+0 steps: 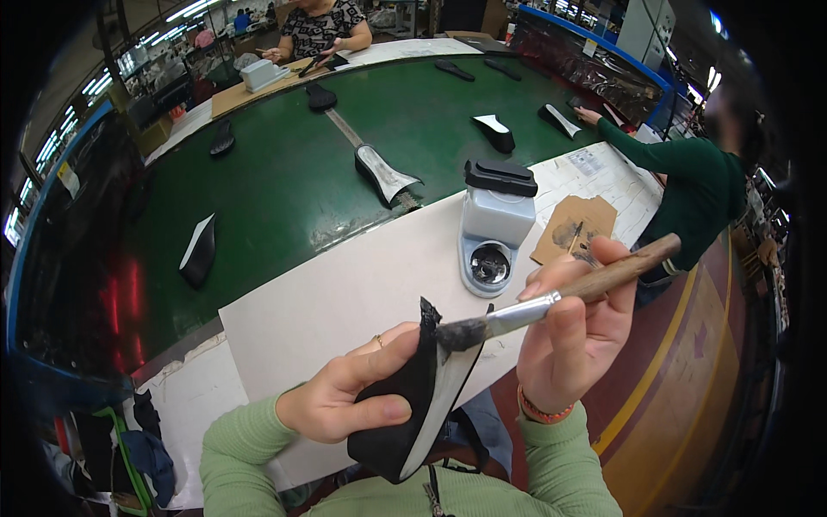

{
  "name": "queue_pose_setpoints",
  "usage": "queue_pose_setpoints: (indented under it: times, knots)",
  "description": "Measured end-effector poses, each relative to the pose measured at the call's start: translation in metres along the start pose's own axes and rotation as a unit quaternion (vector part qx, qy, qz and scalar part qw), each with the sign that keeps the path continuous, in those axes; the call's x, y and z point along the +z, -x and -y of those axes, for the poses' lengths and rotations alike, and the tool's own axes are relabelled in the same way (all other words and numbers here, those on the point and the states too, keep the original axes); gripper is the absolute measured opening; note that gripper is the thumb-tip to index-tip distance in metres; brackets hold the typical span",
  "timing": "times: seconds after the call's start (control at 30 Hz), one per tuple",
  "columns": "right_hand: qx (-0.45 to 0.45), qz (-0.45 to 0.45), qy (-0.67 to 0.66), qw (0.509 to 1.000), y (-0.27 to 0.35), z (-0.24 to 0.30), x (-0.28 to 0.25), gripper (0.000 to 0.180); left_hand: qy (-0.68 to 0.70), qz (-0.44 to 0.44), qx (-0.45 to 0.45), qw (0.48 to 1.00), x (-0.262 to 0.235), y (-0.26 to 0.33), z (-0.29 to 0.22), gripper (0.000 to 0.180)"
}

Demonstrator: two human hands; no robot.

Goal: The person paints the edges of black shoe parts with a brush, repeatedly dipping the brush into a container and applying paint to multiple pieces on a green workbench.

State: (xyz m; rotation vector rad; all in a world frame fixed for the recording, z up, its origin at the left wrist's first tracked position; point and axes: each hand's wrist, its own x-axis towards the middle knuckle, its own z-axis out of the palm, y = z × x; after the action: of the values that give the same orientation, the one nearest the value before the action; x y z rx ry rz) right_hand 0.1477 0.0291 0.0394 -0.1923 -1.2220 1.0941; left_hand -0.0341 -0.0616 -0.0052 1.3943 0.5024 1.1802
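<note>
My left hand (353, 388) grips a black shoe upper (392, 422) with a pale underside, held tilted above my lap. Black material stands up in a ragged point at its far end. My right hand (573, 332) has its fingers around the wooden handle of a flat paintbrush (538, 306). The brush's dark bristles touch the shoe's underside near that far end. Just beyond the brush stands a white dispenser pot (500, 215) with a black lid. The round cup (489, 265) at its front has a dark, shiny inside.
White board (345, 319) covers the near work surface. Beyond it runs a green conveyor belt (284, 189) carrying several shoe pieces, including a pale-bottomed shoe (383, 175). Stained cardboard (573, 226) lies beside the pot. A green-sleeved person (689, 172) reaches in at right; another person (323, 34) sits across the belt.
</note>
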Motion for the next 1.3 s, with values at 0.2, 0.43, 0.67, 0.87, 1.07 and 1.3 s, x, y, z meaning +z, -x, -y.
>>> queue_pose_setpoints:
  times: [0.2,0.43,0.67,0.87,1.07,1.3]
  knots:
    - [-0.046,-0.028,-0.004,0.999,-0.004,0.006,-0.003,0.055,-0.045,0.021,0.045,0.998,-0.001,-0.006,0.003,0.061]
    - [-0.097,-0.032,0.077,0.992,-0.001,0.009,-0.005,0.056,-0.24,-0.041,0.091,0.966,0.01,-0.018,-0.009,0.059]
    - [-0.205,0.043,0.204,0.956,-0.001,0.008,-0.009,0.058,-0.294,-0.072,0.073,0.95,0.016,-0.021,-0.014,0.057]
    - [-0.228,0.082,0.228,0.943,-0.004,0.01,-0.004,0.061,-0.344,-0.082,0.058,0.933,0.016,-0.018,-0.018,0.055]
    - [-0.193,0.11,0.257,0.94,-0.008,0.017,-0.001,0.061,-0.412,-0.086,0.047,0.906,0.015,-0.017,-0.022,0.054]
    - [-0.186,0.099,0.238,0.948,-0.005,0.015,0.001,0.061,-0.383,-0.089,0.042,0.918,0.014,-0.015,-0.022,0.054]
